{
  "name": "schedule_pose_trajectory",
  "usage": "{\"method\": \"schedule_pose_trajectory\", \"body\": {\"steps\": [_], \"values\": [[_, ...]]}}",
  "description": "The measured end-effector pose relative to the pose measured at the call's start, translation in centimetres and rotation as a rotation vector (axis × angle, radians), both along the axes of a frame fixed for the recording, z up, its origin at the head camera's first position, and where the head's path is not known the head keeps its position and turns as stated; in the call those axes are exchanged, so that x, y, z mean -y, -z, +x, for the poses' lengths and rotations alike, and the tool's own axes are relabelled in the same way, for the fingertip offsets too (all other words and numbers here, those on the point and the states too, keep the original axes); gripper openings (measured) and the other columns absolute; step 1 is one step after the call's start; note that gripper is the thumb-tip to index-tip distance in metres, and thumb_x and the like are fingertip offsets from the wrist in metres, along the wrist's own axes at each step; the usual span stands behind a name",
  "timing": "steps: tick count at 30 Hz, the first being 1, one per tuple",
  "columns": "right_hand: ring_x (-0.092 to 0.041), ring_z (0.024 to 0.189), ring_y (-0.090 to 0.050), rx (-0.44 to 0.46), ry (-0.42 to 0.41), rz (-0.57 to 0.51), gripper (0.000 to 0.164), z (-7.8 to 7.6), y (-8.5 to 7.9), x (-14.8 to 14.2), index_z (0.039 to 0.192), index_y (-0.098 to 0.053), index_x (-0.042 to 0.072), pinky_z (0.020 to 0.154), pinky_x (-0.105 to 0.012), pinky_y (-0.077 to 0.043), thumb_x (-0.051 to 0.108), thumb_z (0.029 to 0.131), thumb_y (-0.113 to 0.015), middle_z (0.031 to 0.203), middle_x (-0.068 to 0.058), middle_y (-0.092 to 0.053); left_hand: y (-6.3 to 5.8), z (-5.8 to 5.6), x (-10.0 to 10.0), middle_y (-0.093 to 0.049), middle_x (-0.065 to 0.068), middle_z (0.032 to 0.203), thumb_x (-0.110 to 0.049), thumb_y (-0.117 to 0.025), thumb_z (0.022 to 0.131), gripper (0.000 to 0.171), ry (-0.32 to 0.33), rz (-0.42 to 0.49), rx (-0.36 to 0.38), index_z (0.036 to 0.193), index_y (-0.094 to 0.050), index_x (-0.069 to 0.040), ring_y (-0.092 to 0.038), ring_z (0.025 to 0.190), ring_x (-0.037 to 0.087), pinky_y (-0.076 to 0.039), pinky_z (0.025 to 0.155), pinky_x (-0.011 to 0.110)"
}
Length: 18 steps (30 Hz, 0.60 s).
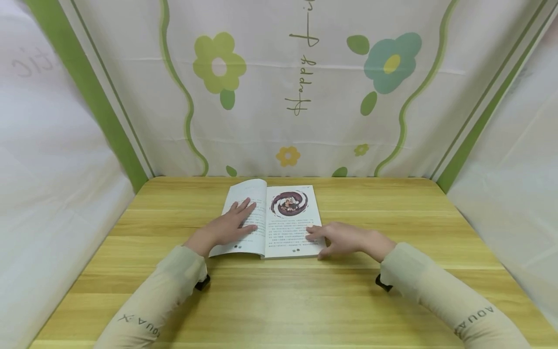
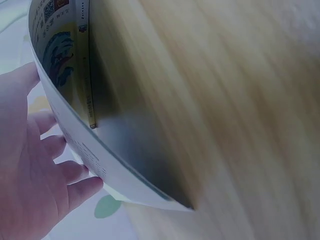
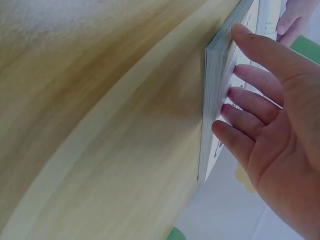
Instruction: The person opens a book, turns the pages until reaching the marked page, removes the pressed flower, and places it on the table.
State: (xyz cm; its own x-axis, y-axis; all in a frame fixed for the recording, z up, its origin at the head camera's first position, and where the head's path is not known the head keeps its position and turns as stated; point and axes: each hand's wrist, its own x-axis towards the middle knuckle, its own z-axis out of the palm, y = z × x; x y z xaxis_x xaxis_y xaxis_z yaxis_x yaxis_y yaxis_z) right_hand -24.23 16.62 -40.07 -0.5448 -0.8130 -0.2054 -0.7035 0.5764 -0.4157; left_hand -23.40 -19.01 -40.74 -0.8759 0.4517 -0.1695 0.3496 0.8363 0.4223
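An open paperback book (image 1: 287,242) lies on the wooden table, its right page showing a dark swirl picture above lines of print. My left hand (image 1: 228,227) rests on the left page with its fingers spread. In the left wrist view those fingertips touch the page (image 2: 75,130), which curves up off the table. My right hand (image 1: 344,238) is at the book's right edge, fingertips on the page and thumb near the lower corner. The right wrist view shows the thick page block (image 3: 220,65) beside the right thumb, with the fingers slightly bent over the page.
The wooden table (image 1: 287,305) extends around the book on all sides. Behind it hangs a white cloth (image 1: 279,121) printed with flowers and lettering. White cloth side walls (image 1: 56,160) with green bands stand left and right.
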Motion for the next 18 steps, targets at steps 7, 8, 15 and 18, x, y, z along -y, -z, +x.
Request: {"method": "schedule_pose_trajectory", "body": {"steps": [7, 8, 15, 18], "values": [[-0.032, 0.126, -0.060, -0.002, -0.006, 0.013, 0.047, -0.22, -0.33, -0.16, 0.137, -0.065, 0.005, 0.094, -0.036, -0.048, 0.023, 0.095, -0.076, 0.151, -0.016, -0.050, 0.00, -0.01, 0.03, -0.002, 0.013, 0.171, -0.051, -0.048, 0.107, 0.078, -0.007, 0.001, 0.005, 0.166, -0.014, -0.012, 0.000, 0.153, 0.047, -0.017, 0.119, 0.064], [-0.029, 0.122, -0.061, -0.010, -0.012, 0.013, 0.045, -0.27, -0.39, -0.19, 0.136, -0.066, 0.005, 0.091, -0.033, -0.048, 0.022, 0.095, -0.075, 0.150, -0.016, -0.051, 0.01, -0.03, 0.04, -0.001, 0.012, 0.171, -0.051, -0.048, 0.107, 0.078, -0.010, -0.001, 0.008, 0.166, -0.014, -0.013, 0.000, 0.153, 0.047, -0.017, 0.119, 0.063], [-0.005, 0.055, -0.025, -0.001, -0.041, -0.029, 0.038, -0.31, -0.63, -0.53, 0.131, -0.069, 0.002, 0.060, -0.023, -0.041, 0.009, 0.093, -0.069, 0.146, -0.020, -0.054, 0.05, -0.19, -0.03, 0.000, 0.011, 0.171, -0.051, -0.048, 0.107, 0.078, -0.008, 0.026, 0.016, 0.166, -0.012, -0.015, 0.002, 0.153, 0.046, -0.016, 0.119, 0.064], [-0.003, 0.057, -0.029, -0.016, -0.049, -0.037, 0.039, -0.32, -0.47, -0.67, 0.131, -0.069, 0.002, 0.065, -0.023, -0.044, 0.007, 0.092, -0.068, 0.145, -0.020, -0.055, 0.02, -0.22, -0.08, -0.001, 0.012, 0.171, -0.051, -0.048, 0.107, 0.078, -0.006, 0.033, 0.015, 0.166, -0.013, -0.014, 0.001, 0.153, 0.047, -0.016, 0.119, 0.064]]}}
